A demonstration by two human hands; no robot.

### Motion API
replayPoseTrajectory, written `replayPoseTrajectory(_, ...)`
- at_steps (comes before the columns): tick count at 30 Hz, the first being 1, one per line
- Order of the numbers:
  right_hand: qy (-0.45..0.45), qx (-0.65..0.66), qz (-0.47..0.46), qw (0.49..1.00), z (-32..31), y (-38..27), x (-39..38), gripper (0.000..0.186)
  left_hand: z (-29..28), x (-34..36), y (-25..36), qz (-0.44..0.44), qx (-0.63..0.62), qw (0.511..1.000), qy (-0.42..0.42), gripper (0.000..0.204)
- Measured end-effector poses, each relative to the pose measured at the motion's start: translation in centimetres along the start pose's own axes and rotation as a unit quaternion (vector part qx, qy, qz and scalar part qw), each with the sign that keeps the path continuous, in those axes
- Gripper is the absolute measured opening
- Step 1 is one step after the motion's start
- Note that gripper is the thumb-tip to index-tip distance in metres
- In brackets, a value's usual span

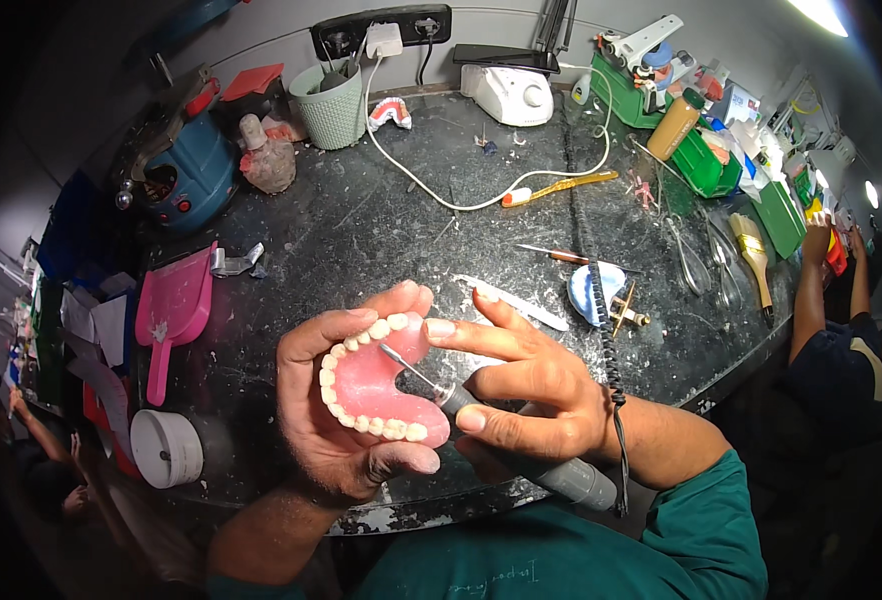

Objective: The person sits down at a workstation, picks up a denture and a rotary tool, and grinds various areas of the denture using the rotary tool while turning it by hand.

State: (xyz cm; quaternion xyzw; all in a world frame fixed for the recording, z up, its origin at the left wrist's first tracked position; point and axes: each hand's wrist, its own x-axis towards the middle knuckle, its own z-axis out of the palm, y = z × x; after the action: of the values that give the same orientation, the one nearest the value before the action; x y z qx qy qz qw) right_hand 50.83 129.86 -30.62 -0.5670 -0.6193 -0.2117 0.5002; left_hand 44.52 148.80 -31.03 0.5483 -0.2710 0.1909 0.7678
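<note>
Over the near part of the bench, my left hand (306,425) grips a pink upper denture (366,385) with white teeth, fingers behind its far side and thumb at the near end. The row of teeth curves along the denture's left side. In my right hand (536,380) is a grey rotary handpiece (581,485), held like a pen. Its thin metal bur (409,367) reaches over the inner pink plate; whether it touches cannot be made out. My right index fingertip rests at the denture's far right end. Pale dust coats my left hand.
A black coiled cord (601,345) crosses a blue-and-white dental model (586,292). Beyond lie a white stick (521,305), a toothbrush (561,188) and a white control box (507,95). Leftward are a pink dustpan (176,305) and a round white container (166,448). Other people sit on both sides.
</note>
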Motion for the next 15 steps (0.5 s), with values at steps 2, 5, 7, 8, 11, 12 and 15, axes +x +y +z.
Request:
replayPoseTrajectory(2,0.005,-0.001,-0.004,1.000,0.08,0.00,0.03,0.038,-0.04,0.01,0.02,-0.001,0.001,1.000,0.000,0.094)
replayPoseTrajectory(5,0.007,0.001,0.006,1.000,0.06,-0.05,-0.01,0.038,-0.01,-0.02,-0.08,0.001,0.000,1.000,-0.003,0.094)
replayPoseTrajectory(7,0.014,-0.007,-0.008,1.000,0.32,0.11,-0.05,0.038,-0.05,0.00,-0.06,0.005,0.002,1.000,-0.004,0.094)
replayPoseTrajectory(8,0.014,-0.008,-0.008,1.000,0.23,0.06,-0.02,0.038,-0.05,0.04,-0.02,0.005,0.002,1.000,-0.004,0.094)
replayPoseTrajectory(11,0.005,-0.008,0.000,1.000,0.04,0.06,-0.04,0.037,-0.05,0.06,-0.03,0.001,0.008,1.000,-0.008,0.094)
replayPoseTrajectory(12,0.003,-0.009,-0.002,1.000,0.07,0.11,-0.08,0.037,-0.05,0.03,-0.05,0.003,0.003,1.000,-0.005,0.094)
replayPoseTrajectory(15,0.006,-0.004,0.001,1.000,-0.06,-0.10,0.00,0.036,0.01,0.04,0.01,0.002,-0.002,1.000,-0.003,0.094)
